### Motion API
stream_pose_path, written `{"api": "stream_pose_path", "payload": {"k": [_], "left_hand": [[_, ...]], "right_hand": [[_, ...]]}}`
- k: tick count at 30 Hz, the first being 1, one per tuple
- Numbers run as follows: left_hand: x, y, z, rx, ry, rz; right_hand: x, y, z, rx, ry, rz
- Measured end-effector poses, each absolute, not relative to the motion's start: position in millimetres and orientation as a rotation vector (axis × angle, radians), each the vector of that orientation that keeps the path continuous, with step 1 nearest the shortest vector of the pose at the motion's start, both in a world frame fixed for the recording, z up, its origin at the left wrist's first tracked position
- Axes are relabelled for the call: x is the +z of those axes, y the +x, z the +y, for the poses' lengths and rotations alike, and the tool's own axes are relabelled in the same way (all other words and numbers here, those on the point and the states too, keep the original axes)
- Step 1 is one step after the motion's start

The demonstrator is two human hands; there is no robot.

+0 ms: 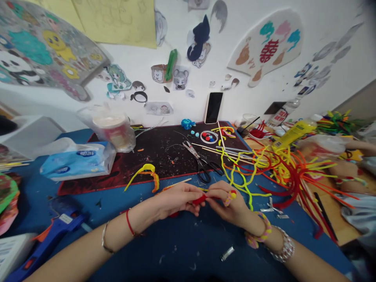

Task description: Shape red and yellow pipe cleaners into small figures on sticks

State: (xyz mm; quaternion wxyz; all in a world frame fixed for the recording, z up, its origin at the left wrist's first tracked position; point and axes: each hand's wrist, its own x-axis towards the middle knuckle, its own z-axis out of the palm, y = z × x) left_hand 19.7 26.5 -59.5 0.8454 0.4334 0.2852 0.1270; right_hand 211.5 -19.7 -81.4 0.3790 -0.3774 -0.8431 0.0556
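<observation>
Between my two hands is a small red fuzzy piece (199,199) that looks like bent pipe cleaner. My left hand (183,197) pinches it from the left, thumb on top. From the right, my right hand (227,201) closes its fingertips on the other end; it wears a pink and yellow fuzzy ring. Part of the red piece is hidden by my fingers. Just beyond my hands lie scissors (202,166) with black handles, blades partly apart. A bent yellow and orange pipe cleaner piece (147,169) rests to the left of them.
Yellow, orange and red pipe cleaners (293,172) heap up at right. A blue glue gun (55,231) and a tissue pack (78,158) lie at left. A bagged cup (113,129) stands behind; a phone (214,107) leans on the wall. Another person's arm (349,176) is at far right.
</observation>
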Motion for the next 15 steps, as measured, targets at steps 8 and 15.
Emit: {"api": "stream_pose_path", "payload": {"k": [8,15], "left_hand": [[-52.9,20.2,27.3,0.305,0.863,0.672],[-50.3,23.5,25.4,0.332,1.044,0.764]], "right_hand": [[-81.0,215.9,-18.3,0.158,-0.917,-2.203],[-72.1,208.4,-21.2,0.453,-0.972,-2.04]]}}
